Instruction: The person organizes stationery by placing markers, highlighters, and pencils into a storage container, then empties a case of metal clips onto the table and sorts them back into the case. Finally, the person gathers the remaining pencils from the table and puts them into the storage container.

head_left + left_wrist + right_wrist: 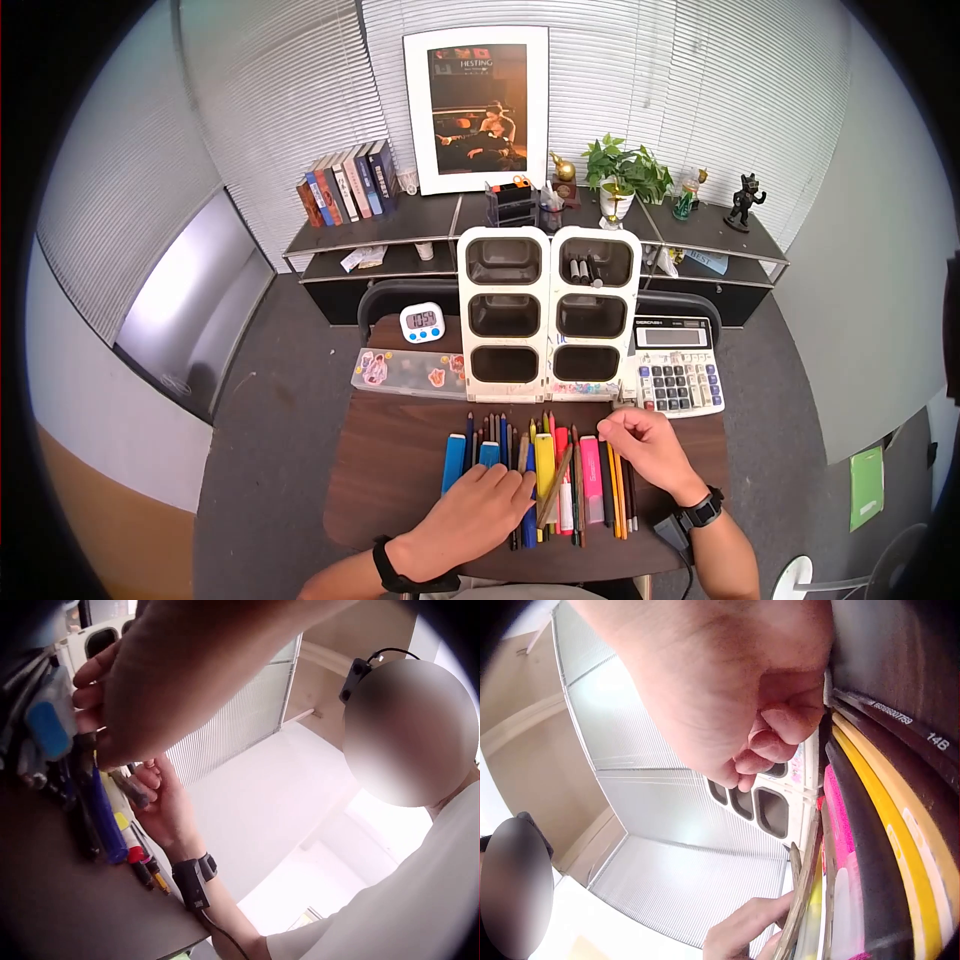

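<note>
My left hand (pixel 475 515) lies palm down over the left part of a row of pens, fingers bent slightly. Its fingertips are at a blue highlighter (pixel 489 454) and a blue marker (pixel 529 525). A brown wooden-looking stick (pixel 553 490) slants across a yellow highlighter (pixel 544 455), close to these fingers. My right hand (pixel 650 450) hovers over the right end of the row, fingers curled in, with nothing showing between them. Below it are a pink highlighter (pixel 591 480), yellow pencils (pixel 617 490) and dark pencils (pixel 930 742), one marked 14B.
Behind the row stands a white organizer (pixel 548 330) with dark compartments; black markers (pixel 580 270) sit in its upper right one. A calculator (pixel 680 370) is to the right. A clear pencil case (pixel 410 372) and a digital timer (pixel 422 322) are to the left.
</note>
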`<state>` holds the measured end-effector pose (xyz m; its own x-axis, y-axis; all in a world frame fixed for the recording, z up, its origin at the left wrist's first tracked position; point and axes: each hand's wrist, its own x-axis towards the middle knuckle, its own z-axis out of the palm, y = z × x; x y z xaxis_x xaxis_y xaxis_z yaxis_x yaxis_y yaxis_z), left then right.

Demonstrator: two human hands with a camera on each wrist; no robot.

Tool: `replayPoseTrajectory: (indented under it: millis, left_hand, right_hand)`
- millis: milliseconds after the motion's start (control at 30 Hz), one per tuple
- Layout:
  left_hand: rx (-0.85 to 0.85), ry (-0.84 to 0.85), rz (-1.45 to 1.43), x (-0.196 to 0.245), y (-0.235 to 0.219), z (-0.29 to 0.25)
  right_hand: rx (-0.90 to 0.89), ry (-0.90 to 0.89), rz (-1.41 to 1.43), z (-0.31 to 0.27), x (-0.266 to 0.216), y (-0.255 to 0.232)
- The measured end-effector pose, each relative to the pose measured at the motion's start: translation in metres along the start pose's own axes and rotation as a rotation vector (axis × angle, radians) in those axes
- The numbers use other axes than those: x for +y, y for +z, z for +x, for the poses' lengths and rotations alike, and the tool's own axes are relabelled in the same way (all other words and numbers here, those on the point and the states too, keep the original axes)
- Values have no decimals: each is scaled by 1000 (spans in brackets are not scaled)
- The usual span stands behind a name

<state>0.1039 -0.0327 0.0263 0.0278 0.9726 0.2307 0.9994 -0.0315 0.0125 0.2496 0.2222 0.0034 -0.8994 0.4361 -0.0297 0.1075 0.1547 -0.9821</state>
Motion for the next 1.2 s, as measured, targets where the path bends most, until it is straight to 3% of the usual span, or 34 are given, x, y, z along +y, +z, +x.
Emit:
replayPoseTrajectory:
  millis: [200,333,400,567,800,1000,1100,1200]
  left_hand:
    - [-12,-43,-85,-15,-13,5]
    - [247,1,-81,-48,-24,28]
    - [345,20,-158,-70,-25,38]
    - [639,-115,-409,-106,12,39]
    - [675,-121,-215,-134,34,27]
    - [720,-141,-167,-135,30,23]
    - [747,-117,-180,-137,33,23]
    - [735,-112,-181,-137,36,24]
  right_hand:
    - [-124,-42,-94,-9,-11,8]
    - [-301,-197,-365,-14,-33,17]
    - [-314,-263,-403,-14,-25,20]
    - [-302,-391,-477,-8,-24,24]
    - [-281,-274,-521,-11,-33,30]
    - [-261,-276,-559,-8,-25,28]
    - [-208,-376,-556,-4,-15,25]
    - [-171,-311,-573,-6,-18,26]
